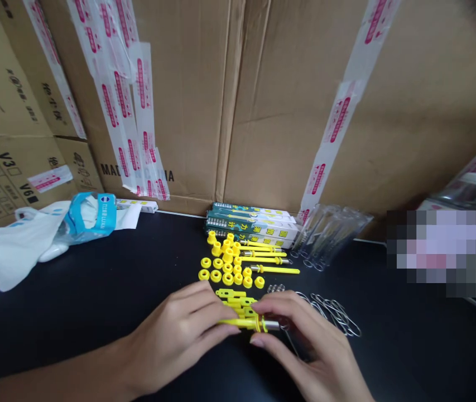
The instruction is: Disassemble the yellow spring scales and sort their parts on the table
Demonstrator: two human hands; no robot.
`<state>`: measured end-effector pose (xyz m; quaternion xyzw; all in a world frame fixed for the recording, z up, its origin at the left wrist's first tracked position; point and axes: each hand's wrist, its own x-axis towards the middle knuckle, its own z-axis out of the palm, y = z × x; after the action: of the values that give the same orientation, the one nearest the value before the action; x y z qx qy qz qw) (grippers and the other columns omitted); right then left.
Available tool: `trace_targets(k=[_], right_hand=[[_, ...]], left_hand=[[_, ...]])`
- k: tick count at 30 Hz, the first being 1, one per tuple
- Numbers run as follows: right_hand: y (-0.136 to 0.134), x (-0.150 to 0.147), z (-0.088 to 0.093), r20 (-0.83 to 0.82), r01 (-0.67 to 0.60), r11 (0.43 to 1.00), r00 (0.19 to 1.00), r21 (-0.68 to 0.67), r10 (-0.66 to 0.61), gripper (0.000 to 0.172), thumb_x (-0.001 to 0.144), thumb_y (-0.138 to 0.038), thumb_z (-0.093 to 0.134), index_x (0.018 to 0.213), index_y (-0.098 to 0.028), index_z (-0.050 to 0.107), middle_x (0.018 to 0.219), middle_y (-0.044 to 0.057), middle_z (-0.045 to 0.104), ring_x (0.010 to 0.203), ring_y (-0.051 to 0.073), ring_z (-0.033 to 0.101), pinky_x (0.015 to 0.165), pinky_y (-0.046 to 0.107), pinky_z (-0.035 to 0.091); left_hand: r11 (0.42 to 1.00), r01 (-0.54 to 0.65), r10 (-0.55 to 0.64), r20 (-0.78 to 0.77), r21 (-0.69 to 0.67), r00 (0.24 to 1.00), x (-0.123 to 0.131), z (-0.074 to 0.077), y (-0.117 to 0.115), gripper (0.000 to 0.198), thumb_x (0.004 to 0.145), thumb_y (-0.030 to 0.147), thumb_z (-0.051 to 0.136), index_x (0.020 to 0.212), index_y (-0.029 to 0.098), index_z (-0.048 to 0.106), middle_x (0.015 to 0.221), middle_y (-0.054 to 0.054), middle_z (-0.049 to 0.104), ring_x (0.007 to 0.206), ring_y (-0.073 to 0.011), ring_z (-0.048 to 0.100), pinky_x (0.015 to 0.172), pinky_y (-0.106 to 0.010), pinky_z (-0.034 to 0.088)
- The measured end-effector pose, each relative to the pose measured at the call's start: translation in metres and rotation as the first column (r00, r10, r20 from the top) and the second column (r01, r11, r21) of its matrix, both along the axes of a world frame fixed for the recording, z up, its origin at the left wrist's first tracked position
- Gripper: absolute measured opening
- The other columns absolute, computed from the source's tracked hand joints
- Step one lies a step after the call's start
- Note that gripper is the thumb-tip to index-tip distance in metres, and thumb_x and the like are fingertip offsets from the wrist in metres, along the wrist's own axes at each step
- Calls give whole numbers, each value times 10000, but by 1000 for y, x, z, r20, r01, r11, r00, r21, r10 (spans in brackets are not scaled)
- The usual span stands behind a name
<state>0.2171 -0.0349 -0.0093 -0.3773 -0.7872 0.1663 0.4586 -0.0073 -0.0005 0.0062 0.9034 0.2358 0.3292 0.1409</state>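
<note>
Behind your hands: cardboard cartons (pixel 179 100) sealed with printed white tape (pixel 338 117) rise in a wall well ahead of you, standing at the far edge of the bench.

Surface: a black workbench (pixel 82 312) runs under both your hands and out to either side.

Far left of your hands: a white plastic bag (pixel 7 251) lies crumpled beside a blue-and-white packet (pixel 91 218).

Far right of your hands: a pixelated patch (pixel 442 251) hides whatever is there.

Straight ahead, at the cartons: green-and-white boxes (pixel 250 223) lie stacked, with clear plastic sleeves (pixel 325 237) just to their right.

Ahead of your hands: loose yellow rods (pixel 269 269) and yellow collars (pixel 216 262) sit in a tight cluster, close to the boxes.

In your way: flat yellow pieces (pixel 231 294) lie just past your fingertips, and wire loops (pixel 333 315) spread right beside your right hand, some reaching behind it.

Left hand: your left hand (pixel 179 335) is closed, fingers curled around the yellow rod.

Right hand: your right hand (pixel 308 340) is closed at the rod's metal end, fingers arched over it.

Held item: the yellow rod (pixel 238 322) lies crosswise between your hands, just above the bench, with a yellow ring (pixel 258 324) around it beside its metal end (pixel 271 325).
</note>
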Motion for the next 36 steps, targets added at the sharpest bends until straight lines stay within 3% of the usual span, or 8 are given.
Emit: trace_targets(k=[4, 9, 18, 23, 28, 31, 36], right_hand=[[1, 5, -1, -50, -3, 999, 999, -51, 1, 264, 903, -167, 644, 1146, -267, 616, 1048, 27, 685, 882, 152, 700, 762, 228, 600], [3, 13, 3, 26, 61, 998, 998, -30, -60, 187, 918, -164, 617, 1077, -256, 654, 966, 23, 723, 837, 155, 710, 749, 230, 592], [2, 11, 6, 79, 25, 1000, 997, 9, -26, 186, 909, -164, 621, 1071, -238, 674, 926, 22, 736, 808, 153, 717, 723, 226, 591], [7, 19, 15, -148, 123, 975, 977, -184, -151, 76, 876, -294, 677, 930, -250, 705, 881, 16, 745, 774, 161, 725, 680, 205, 592], [22, 42, 25, -402, 105, 945, 886, -311, -231, 172, 887, -353, 668, 1016, -240, 661, 814, 19, 739, 800, 160, 724, 744, 216, 586], [34, 61, 31, -344, 117, 939, 910, -324, -232, 223, 879, -385, 672, 1024, -217, 650, 800, 39, 736, 770, 164, 713, 726, 230, 584], [47, 86, 36, -170, 179, 919, 953, -352, -251, 303, 855, -471, 672, 986, -201, 629, 811, 58, 748, 752, 169, 707, 720, 249, 582]], left_hand=[[999, -47, 46, 48, 15, 998, -7, 0, 9, 163, 922, 118, 616, 1057, 189, 674, 934, -19, 709, 854, -168, 585, 801, -296, 489], [997, -71, 69, 53, 19, 996, -14, 3, 12, 133, 914, 112, 626, 1009, 186, 681, 915, -18, 700, 844, -161, 583, 771, -284, 491], [998, -11, 7, 75, 54, 997, -8, 1, 6, 130, 908, 146, 649, 1026, 185, 687, 895, -6, 715, 777, -127, 624, 739, -224, 508], [992, -107, 98, 137, 60, 986, -11, 0, 6, 140, 938, 169, 609, 1054, 199, 682, 860, 11, 709, 730, -100, 617, 721, -181, 501], [966, -234, 245, 103, -111, 964, -15, -3, 10, 107, 938, 197, 599, 994, 244, 677, 775, 52, 660, 608, -76, 555, 583, -163, 453], [943, -270, 287, 63, -197, 956, -14, -2, 13, 105, 950, 241, 565, 933, 229, 668, 740, 53, 644, 579, -76, 534, 548, -172, 424], [928, -294, 306, 20, -230, 952, -14, -2, 14, 177, 965, 287, 515, 881, 216, 653, 697, 51, 622, 570, -84, 524, 539, -192, 395]])
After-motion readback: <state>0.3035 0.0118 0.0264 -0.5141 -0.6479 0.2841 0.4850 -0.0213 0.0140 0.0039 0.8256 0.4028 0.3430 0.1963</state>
